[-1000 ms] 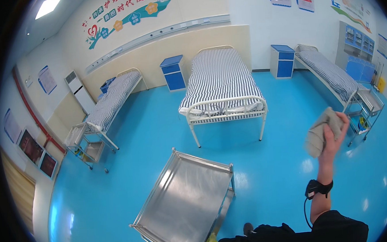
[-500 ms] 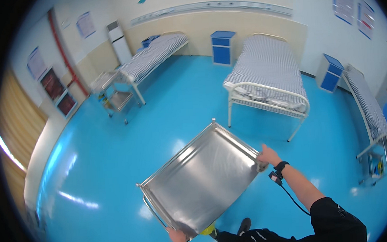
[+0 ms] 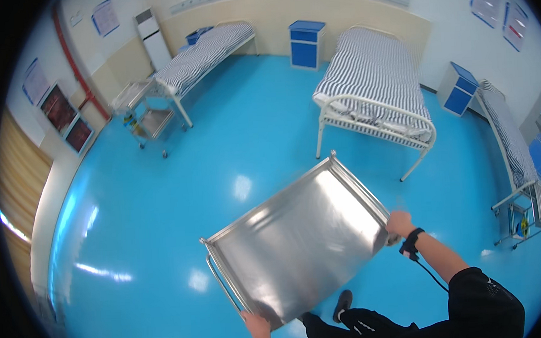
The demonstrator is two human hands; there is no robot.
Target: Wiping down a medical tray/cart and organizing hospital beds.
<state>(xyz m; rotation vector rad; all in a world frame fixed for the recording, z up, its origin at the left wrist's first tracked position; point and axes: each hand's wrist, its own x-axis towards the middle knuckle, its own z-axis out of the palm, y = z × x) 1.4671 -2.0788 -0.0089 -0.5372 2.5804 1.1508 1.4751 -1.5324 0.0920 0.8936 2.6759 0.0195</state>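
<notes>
A stainless steel trolley [image 3: 300,241] with a flat, shiny top and raised rails stands right in front of me, set at an angle. My left hand [image 3: 256,325] is closed around its near left corner, by the end of the side handle [image 3: 225,283]. On the trolley's right side, my right hand [image 3: 401,223] is closed on the rail near the corner. A black band with a cable [image 3: 413,242] is strapped to my right wrist. The trolley's lower part is hidden beneath its top.
Ahead is a striped bed [image 3: 377,82] with a white frame. More striped beds stand at the far left [image 3: 205,58] and right [image 3: 510,136]. Blue-and-white cabinets [image 3: 305,46] are along the wall. A second steel trolley [image 3: 149,117] is at the left bed's foot.
The trolley has moved right in view and turned slightly counterclockwise, with both hands still on it. The beds and wall sit higher in view. A yellow item under its near edge is now out of sight.
</notes>
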